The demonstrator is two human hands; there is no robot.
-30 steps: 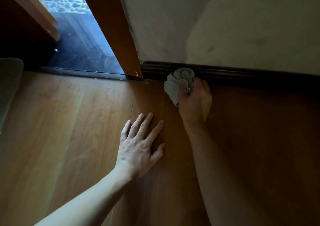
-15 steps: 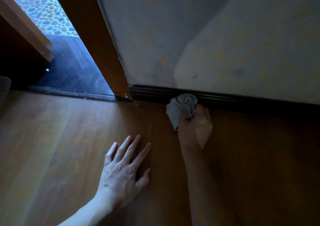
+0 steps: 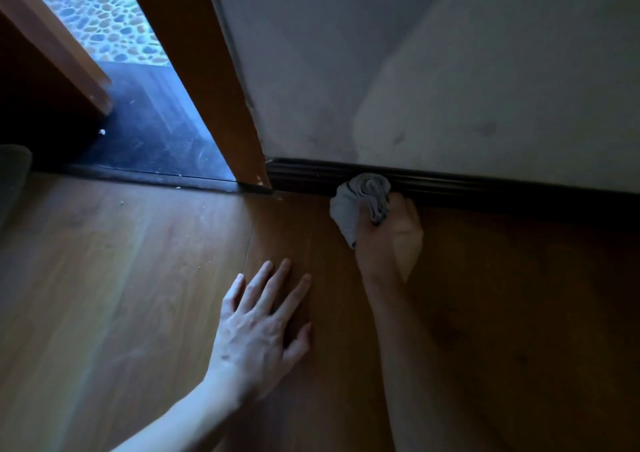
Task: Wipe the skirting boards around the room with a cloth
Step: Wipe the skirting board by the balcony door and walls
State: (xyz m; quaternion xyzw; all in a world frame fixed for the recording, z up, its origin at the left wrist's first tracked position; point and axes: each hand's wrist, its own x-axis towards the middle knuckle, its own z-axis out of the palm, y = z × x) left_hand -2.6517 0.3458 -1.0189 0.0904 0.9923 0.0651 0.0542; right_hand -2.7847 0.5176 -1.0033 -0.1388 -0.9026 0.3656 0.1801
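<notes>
Lena: Compared with one second ago, the cloth [image 3: 360, 198] sits a little further right of the door frame [image 3: 207, 87]. The left hand [image 3: 259, 330] has almost not moved.

Piet: What does that hand do?

Lena: It lies flat on the floor [image 3: 104, 278], below the foot of the door frame, with its fingers spread. I think it only supports the body.

Piet: And the cloth?

Lena: It is a short way right of the door frame, pressed against the dark skirting board [image 3: 485, 188]. The right hand [image 3: 388, 243] grips it from below, fingers curled around the bunch.

Piet: How will it handle?

Lena: It looks soft and light, so it will fold and slip easily. I would hold most of it in the palm and leave a small pad free to press into the grooves. The board is stiff and fixed, so firm pressure seems safe.
</notes>
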